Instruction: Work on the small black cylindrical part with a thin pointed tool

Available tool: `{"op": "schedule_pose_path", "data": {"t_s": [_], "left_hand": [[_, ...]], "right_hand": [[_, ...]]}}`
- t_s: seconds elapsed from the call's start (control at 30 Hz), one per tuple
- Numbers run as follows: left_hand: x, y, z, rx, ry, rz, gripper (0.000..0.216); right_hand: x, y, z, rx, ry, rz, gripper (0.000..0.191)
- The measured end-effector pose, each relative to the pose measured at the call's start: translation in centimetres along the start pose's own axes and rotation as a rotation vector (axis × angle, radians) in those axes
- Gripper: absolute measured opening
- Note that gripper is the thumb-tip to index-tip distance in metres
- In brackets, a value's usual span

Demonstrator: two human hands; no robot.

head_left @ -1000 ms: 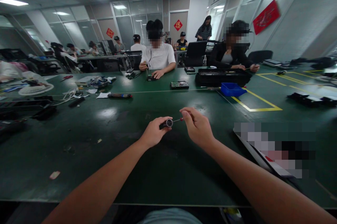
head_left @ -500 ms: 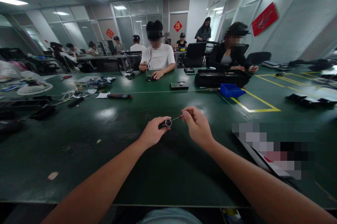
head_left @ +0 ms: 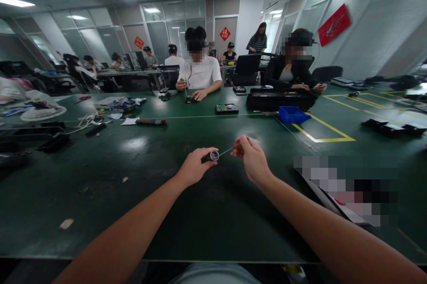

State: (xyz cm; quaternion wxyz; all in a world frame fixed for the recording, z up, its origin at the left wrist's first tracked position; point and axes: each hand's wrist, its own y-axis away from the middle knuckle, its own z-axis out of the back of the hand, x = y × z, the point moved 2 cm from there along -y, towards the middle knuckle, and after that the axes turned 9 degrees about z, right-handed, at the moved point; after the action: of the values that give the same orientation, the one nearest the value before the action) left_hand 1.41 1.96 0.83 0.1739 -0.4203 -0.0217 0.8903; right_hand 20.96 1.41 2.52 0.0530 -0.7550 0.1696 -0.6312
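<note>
My left hand pinches a small dark cylindrical part, its silvery round end turned towards me. In my right hand is a thin screwdriver, closed between thumb and fingers. Its handle is mostly hidden by the fingers. The slim metal shaft slopes down to the left, and its tip meets the side of the round part or lies just behind it; I cannot tell which. Both hands are above the green table.
A hard drive, a blue bin and a long black housing stand farther back. A dark tool lies left of centre. A white fan grille is at the left. Two people sit across the table.
My right hand's fingers have shifted on the screwdriver, covering the red handle that showed before. The left hand and round part have barely moved.
</note>
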Motion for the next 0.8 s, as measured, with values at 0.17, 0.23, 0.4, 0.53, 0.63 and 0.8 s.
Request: {"op": "schedule_pose_path", "data": {"t_s": [0.17, 0.23, 0.4, 0.53, 0.63, 0.8], "left_hand": [[-0.3, 0.1, 0.2, -0.008, -0.003, 0.005, 0.040], [-0.5, 0.1, 0.2, -0.014, 0.002, 0.000, 0.040], [-0.5, 0.1, 0.2, -0.032, -0.011, -0.024, 0.040], [-0.2, -0.1, 0.1, -0.029, -0.023, -0.035, 0.041], [0.0, -0.2, 0.1, -0.031, -0.033, -0.029, 0.041], [0.1, -0.2, 0.1, -0.046, -0.032, -0.020, 0.041]], "right_hand": [[0.9, 0.5, 0.1, 0.009, 0.288, 0.252, 0.026], [1.3, 0.8, 0.0, 0.038, 0.401, 0.323, 0.026], [1.7, 1.4, -0.2, 0.112, 0.575, 0.469, 0.023], [1.5, 1.5, -0.3, 0.160, 0.606, 0.496, 0.021], [1.4, 1.3, -0.2, 0.188, 0.604, 0.485, 0.020], [1.3, 0.9, -0.1, 0.204, 0.610, 0.487, 0.019]]}}
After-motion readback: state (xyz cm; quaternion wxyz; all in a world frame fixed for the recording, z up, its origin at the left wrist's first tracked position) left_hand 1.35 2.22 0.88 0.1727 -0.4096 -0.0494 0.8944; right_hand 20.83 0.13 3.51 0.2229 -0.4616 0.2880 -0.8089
